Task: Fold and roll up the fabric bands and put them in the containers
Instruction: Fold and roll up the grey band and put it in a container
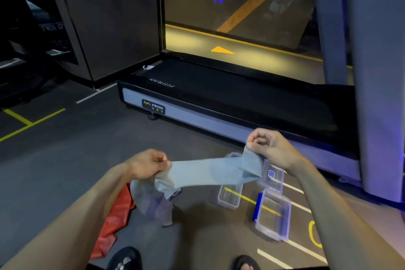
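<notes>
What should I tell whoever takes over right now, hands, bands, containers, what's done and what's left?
Left hand pinches one end of the grey band; right hand pinches the other end, band stretched between them in the air, loose tail hanging at the left.
Red band lies unrolled on the floor.
Two clear containers and a lid sit open on the floor, nothing in them.
Done: nothing packed. Left: fold, roll, pack both bands.

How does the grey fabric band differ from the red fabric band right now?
The grey fabric band is held up off the floor, stretched between the left hand and the right hand; the red fabric band lies on the floor, untouched. The grey one is pulled out mostly flat, with one end hanging loose, while the red one sits crumpled and partly hidden behind the left forearm. Neither is rolled up or in a container yet.
</notes>
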Demonstrator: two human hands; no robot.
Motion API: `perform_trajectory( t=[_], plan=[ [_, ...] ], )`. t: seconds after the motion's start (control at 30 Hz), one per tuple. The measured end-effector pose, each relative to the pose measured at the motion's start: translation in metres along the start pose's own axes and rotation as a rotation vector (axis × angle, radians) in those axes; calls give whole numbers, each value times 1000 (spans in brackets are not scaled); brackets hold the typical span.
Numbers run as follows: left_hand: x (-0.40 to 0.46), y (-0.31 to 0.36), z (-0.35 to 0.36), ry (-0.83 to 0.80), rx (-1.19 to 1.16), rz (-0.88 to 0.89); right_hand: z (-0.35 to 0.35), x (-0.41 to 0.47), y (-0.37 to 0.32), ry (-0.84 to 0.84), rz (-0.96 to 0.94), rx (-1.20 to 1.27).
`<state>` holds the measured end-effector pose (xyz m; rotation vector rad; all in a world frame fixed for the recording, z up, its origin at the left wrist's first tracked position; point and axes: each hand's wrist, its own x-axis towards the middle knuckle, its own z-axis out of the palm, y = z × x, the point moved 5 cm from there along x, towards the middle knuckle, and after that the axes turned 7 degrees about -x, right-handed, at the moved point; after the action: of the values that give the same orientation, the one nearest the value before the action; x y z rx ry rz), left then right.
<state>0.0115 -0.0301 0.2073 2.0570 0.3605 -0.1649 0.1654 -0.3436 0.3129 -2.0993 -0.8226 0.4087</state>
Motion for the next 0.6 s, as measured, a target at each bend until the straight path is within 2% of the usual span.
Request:
perform_trajectory(
  t=[0.1,0.3,0.43,0.6],
  plan=[
    [-2,-5,-3,37,46,-39,-3,-2,15,41,43,50],
    [-9,-4,-5,0,35,-67,-12,-9,43,130,157,217],
    [-18,24,4,-130,-269,-23,-16,-11,43,188,153,361],
    [-25,46,6,-176,-277,18,-13,-7,7,45,16,440]
  ],
)
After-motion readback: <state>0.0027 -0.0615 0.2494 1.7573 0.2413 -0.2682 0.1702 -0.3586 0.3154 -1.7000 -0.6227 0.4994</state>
